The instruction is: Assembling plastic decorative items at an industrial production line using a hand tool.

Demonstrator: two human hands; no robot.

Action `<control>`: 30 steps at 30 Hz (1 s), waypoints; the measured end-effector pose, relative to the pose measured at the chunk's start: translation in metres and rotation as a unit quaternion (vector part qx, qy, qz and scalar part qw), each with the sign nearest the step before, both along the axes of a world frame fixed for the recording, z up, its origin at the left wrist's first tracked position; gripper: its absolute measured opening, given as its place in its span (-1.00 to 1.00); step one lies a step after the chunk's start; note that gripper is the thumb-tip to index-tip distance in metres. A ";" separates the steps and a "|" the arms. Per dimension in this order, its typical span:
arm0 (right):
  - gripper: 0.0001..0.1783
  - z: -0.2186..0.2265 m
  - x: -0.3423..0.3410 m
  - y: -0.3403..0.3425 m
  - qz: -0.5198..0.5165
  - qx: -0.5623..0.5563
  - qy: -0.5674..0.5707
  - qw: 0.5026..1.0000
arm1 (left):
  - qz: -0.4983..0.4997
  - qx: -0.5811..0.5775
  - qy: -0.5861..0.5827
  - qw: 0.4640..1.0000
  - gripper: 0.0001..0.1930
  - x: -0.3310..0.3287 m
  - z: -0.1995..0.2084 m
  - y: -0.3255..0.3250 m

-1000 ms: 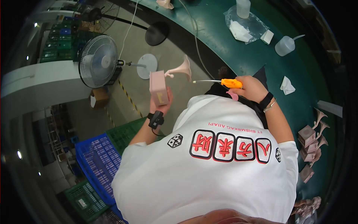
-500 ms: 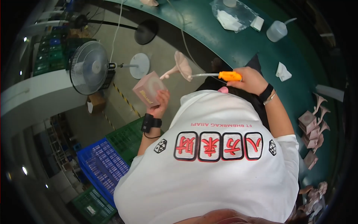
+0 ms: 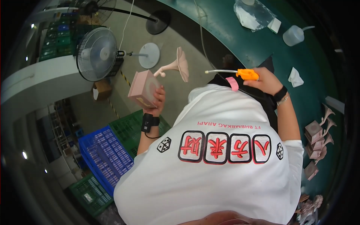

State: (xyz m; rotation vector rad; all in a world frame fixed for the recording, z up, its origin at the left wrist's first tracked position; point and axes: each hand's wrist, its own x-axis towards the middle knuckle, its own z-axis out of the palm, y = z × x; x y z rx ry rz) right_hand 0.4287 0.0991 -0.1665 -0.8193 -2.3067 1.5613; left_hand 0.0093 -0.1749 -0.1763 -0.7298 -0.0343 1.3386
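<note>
A pink toy gramophone (image 3: 144,87), with a box-shaped base and a flared horn, is held up by its base in my left hand (image 3: 159,98). My fingers wrap round one side of the box, and the horn points away to the right. My right hand (image 3: 264,80) grips an orange air blow gun (image 3: 247,74) with a thin metal nozzle. The nozzle tip points left toward the horn, with a gap between them. A pink tab (image 3: 232,84) shows just below the blow gun.
The green table (image 3: 258,48) carries a clear plastic bag (image 3: 255,15), a squeeze bottle (image 3: 293,36), a crumpled white tissue (image 3: 296,77) and several more pink gramophones (image 3: 314,130). To the left stand a floor fan (image 3: 98,54), a blue crate (image 3: 101,153) and green crates (image 3: 90,193).
The blow gun's nozzle has drawn back to the right, away from the horn. The gramophone has turned in my left hand, so the horn now faces more to the right.
</note>
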 end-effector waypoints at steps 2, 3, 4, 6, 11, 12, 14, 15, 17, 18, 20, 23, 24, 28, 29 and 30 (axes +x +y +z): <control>-0.61 0.019 -0.006 -0.011 0.017 -0.017 0.005 1.000 | -0.020 0.069 0.145 0.987 -0.29 -0.008 0.014 -0.001; -0.62 0.029 -0.009 -0.017 0.027 -0.037 0.006 0.999 | -0.030 0.102 0.216 0.970 -0.26 -0.012 0.020 -0.001; -0.62 0.037 -0.011 -0.023 0.036 -0.058 0.008 0.998 | -0.027 0.104 0.218 0.970 -0.26 -0.017 0.023 -0.001; -0.62 0.057 -0.018 -0.034 0.033 0.000 -0.009 0.999 | -0.022 0.114 0.282 0.952 -0.23 -0.026 0.029 0.004; -0.60 0.081 -0.007 -0.043 0.005 0.119 -0.027 0.993 | -0.053 0.134 0.374 0.916 -0.23 -0.022 0.036 0.027; -0.59 0.084 0.002 -0.042 0.000 0.122 -0.015 0.992 | -0.057 0.138 0.372 0.916 -0.23 -0.015 0.037 0.034; -0.61 0.086 0.024 -0.042 -0.014 0.112 -0.026 0.993 | -0.070 0.152 0.395 0.903 -0.23 0.004 0.048 0.054; -0.63 0.087 0.037 -0.042 -0.023 0.101 -0.035 0.994 | -0.078 0.159 0.405 0.897 -0.23 0.014 0.051 0.063; -0.66 0.087 0.057 -0.050 -0.051 0.087 -0.045 0.994 | -0.086 0.145 0.432 0.886 -0.24 0.017 0.051 0.078; -0.69 0.082 0.067 -0.055 -0.076 0.061 0.002 0.995 | -0.085 0.127 0.461 0.874 -0.24 0.016 0.052 0.087; -0.74 0.067 0.096 -0.048 -0.128 0.025 0.090 0.987 | -0.087 0.087 0.543 0.831 -0.30 0.032 0.057 0.120; -0.76 0.067 0.180 -0.037 -0.188 0.018 0.124 0.974 | -0.110 0.147 0.628 0.756 -0.36 0.142 0.095 0.171; -0.76 0.058 0.191 -0.041 -0.199 0.021 0.112 0.973 | -0.117 0.198 0.686 0.690 -0.35 0.164 0.103 0.177; -0.85 0.040 0.177 -0.046 -0.339 -0.042 0.152 0.928 | -0.172 0.149 0.757 0.612 -0.34 0.193 0.117 0.218; -0.87 0.041 0.190 -0.048 -0.374 -0.058 0.159 0.912 | -0.184 0.180 0.785 0.564 -0.34 0.219 0.112 0.234; -0.88 0.039 0.188 -0.056 -0.414 -0.080 0.176 0.890 | -0.202 0.211 0.814 0.503 -0.33 0.235 0.106 0.255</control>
